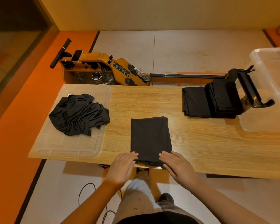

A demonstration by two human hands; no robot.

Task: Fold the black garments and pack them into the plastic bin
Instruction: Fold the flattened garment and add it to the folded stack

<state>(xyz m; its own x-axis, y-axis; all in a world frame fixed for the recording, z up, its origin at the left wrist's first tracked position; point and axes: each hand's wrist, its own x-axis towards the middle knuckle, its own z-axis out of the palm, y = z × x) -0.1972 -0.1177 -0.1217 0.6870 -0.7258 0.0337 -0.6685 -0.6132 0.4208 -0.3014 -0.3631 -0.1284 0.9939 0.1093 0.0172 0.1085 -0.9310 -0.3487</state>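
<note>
A black garment (149, 139) lies folded into a tall rectangle at the table's near edge. My left hand (122, 167) grips its near left corner, and my right hand (178, 167) grips its near right corner. A crumpled black garment (78, 113) rests on a clear plastic lid (81, 147) at the left. Two stacks of folded black garments (210, 101) sit at the back right. The clear plastic bin (271, 88) stands at the far right of the table, tilted toward me.
The wooden table (208, 143) spans the view. Behind it on the floor lies a wooden rowing machine (103, 68) with a black seat (252, 89) near the bin. A black cable (86, 191) loops on the floor by my legs.
</note>
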